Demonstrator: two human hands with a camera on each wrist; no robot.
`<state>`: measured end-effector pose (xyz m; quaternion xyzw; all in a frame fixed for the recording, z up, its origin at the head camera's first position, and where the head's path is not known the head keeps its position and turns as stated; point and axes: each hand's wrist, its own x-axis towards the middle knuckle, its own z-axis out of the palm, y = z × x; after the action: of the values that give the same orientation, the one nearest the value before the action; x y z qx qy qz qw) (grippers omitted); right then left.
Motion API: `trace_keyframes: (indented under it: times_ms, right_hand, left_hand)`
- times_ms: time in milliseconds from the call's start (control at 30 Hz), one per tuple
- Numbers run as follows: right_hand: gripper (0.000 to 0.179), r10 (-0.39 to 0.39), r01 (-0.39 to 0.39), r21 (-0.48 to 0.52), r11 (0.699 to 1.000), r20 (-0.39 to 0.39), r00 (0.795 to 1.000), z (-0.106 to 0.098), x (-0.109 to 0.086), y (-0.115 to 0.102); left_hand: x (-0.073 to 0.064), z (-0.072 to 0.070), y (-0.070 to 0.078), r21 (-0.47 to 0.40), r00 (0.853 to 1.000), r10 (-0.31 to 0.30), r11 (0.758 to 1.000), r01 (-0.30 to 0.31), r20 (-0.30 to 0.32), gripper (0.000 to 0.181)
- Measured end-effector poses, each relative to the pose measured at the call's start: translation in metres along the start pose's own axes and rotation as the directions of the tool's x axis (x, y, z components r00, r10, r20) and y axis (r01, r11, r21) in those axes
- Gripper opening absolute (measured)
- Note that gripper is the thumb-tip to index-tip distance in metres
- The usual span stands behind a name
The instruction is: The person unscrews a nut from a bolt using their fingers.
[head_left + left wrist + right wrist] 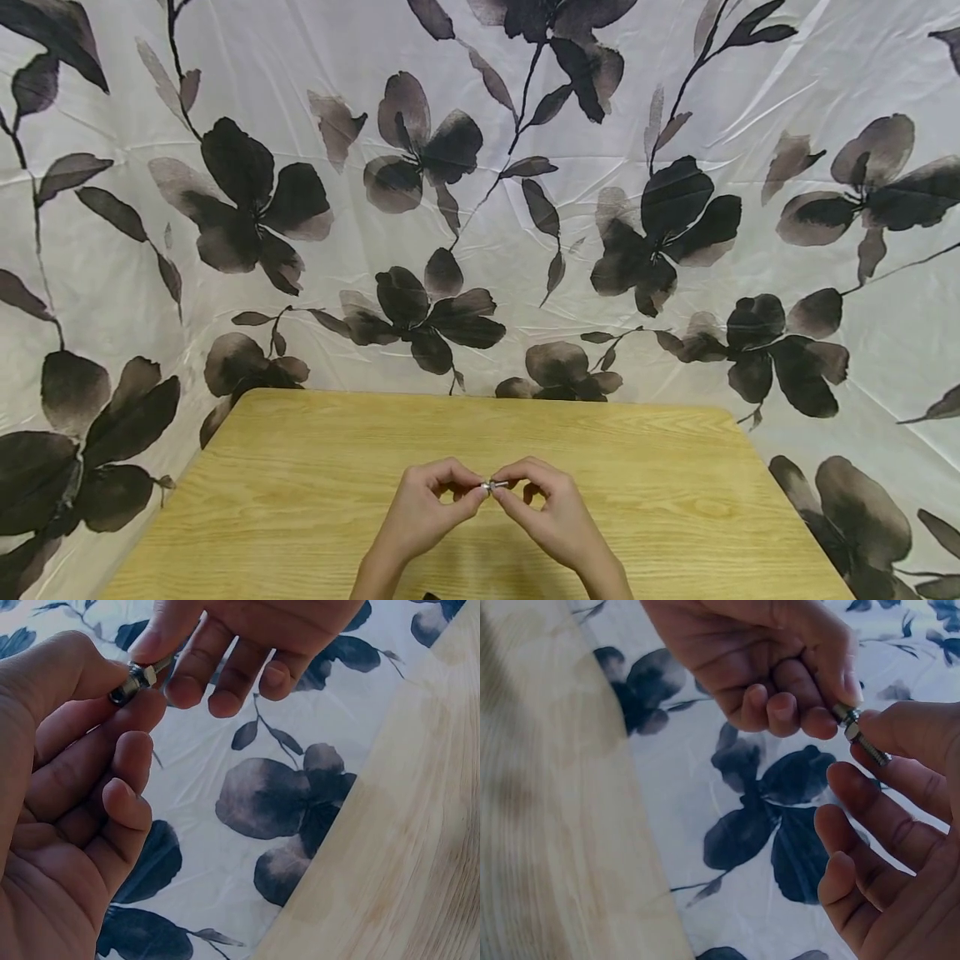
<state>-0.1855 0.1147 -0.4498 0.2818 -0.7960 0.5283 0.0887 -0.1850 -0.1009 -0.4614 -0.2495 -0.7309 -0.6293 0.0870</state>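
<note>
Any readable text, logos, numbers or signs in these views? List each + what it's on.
No readable text anywhere.
Threaded metal piece, pinched by left hand and right hand: none legible; too small to rule out fine marks.
Tabletop: wood grain only.
Cloth backdrop: flower and leaf print, no lettering.
Dark thing, head view's bottom edge: mostly cut off, none visible.

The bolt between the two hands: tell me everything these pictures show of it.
The bolt is small, silvery and metal-looking, with a threaded shaft, a faceted nut partway along and a thicker, rounded end. Held over the table, it lies roughly sideways in the head view, shaft toward the right. The left hand pinches the thick end; the right hand pinches the shaft side. I cannot tell whether the nut turns.
</note>
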Motion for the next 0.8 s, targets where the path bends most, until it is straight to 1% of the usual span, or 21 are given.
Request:
trace_keyframes:
  times_ms: [200, 267, 333, 400, 467, 600, 667, 800]
  right_hand:
    - [0.007, 0.031, -0.031, -0.019, 0.999, 0.008, 0.999, -0.0016, 0.0004, -0.0017]
    - [0.008, 0.04, -0.04, -0.024, 0.999, 0.008, 0.999, -0.0029, -0.0002, -0.0019]
    - [0.008, 0.05, -0.05, -0.021, 0.999, -0.008, 0.999, -0.0038, -0.0013, -0.0018]
    - [0.008, 0.055, -0.055, -0.008, 0.998, -0.025, 0.998, -0.0038, -0.002, -0.0023]
    - [0.011, 0.037, -0.037, 0.001, 0.999, -0.025, 0.999, -0.0031, -0.003, -0.0024]
    - [0.017, -0.025, 0.025, -0.002, 1.0, 0.023, 0.999, 0.0007, -0.0026, -0.0029]
    - [0.017, -0.028, 0.029, -0.009, 1.0, 0.033, 0.999, 0.0027, -0.0016, -0.0031]
    - [0.014, -0.019, 0.019, -0.024, 1.0, 0.027, 0.999, 0.0047, 0.0013, -0.0032]
  left_hand:
    - [0.0012, 0.0007, 0.0012, -0.003, 0.999, -0.03, 1.0, 0.03, 0.021, 0.008]
    - [0.001, 0.0012, 0.0014, -0.005, 0.999, -0.029, 1.0, 0.029, 0.028, 0.008]
    - [0.0005, 0.0013, 0.0013, -0.01, 0.999, -0.03, 0.999, 0.031, 0.034, 0.007]
    - [-0.0003, 0.0008, 0.0011, -0.013, 0.999, -0.014, 1.0, 0.015, 0.039, 0.006]
    - [-0.0012, 0.0003, 0.0013, -0.017, 0.999, -0.009, 1.0, 0.01, 0.04, 0.006]
    - [-0.0025, -0.0007, 0.0019, -0.015, 0.999, 0.011, 1.0, -0.01, 0.035, 0.004]
    - [-0.0021, -0.0014, 0.002, -0.008, 0.999, 0.013, 1.0, -0.013, 0.032, 0.005]
    - [-0.0005, -0.0038, 0.0025, 0.006, 0.999, 0.022, 1.0, -0.022, 0.026, 0.006]
